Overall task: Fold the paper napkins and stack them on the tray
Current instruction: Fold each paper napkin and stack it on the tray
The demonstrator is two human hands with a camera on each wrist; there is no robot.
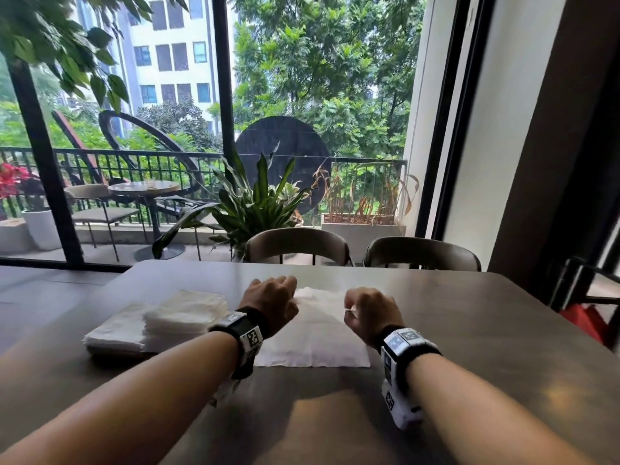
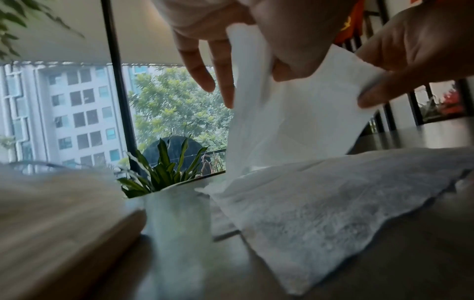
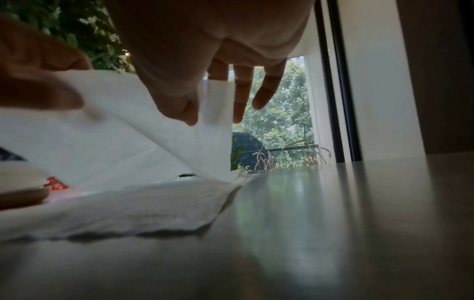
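One white paper napkin (image 1: 315, 344) lies unfolded on the dark table (image 1: 469, 330) between my hands. Its near half stays flat (image 2: 333, 213) while the far edge is lifted off the table. My left hand (image 1: 291, 297) pinches the far left corner between thumb and fingers (image 2: 225, 89). My right hand (image 1: 349, 308) pinches the far right corner, thumb (image 3: 179, 109) in front of the sheet (image 3: 123, 134). Left of my left wrist sit a flat pile of napkins (image 1: 117, 330) and a smaller folded stack (image 1: 184, 313). A wooden tray rim (image 3: 28, 196) shows under them.
Two grey chairs (image 1: 298, 246) (image 1: 422, 253) stand at the table's far edge, with a potted plant (image 1: 255, 203) and a large window behind. Bare table stretches right of my right hand. A black frame with something red (image 1: 583, 323) stands off the right edge.
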